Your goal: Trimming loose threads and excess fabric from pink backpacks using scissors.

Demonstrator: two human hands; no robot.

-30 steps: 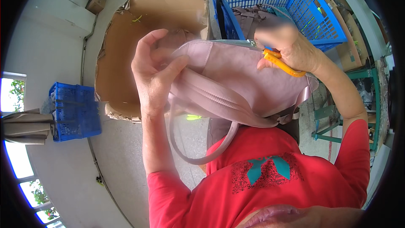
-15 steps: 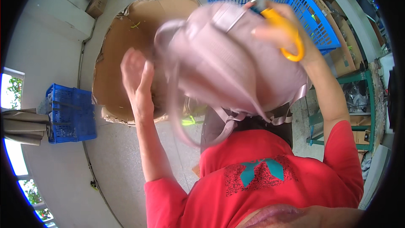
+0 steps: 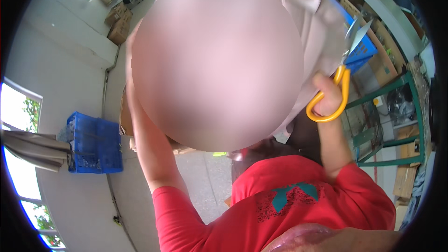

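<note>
No legible words or numbers anywhere. Red shirt (image 3: 261, 221): patch of fine black print (image 3: 268, 204) on the chest, around a two-part teal shape (image 3: 280, 201) (script-like squiggles, too small to make out as letters). Stacked cardboard boxes (image 3: 120, 28), upper left: dark marks on the sides, too small to tell if lettering.

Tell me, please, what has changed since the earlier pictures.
The pink bag has moved up in the picture, hiding most of the blue basket. The left forearm reaches farther up. The right hand has come lower, still holding the orange-handled scissors. The blue crate at left stayed.
</note>
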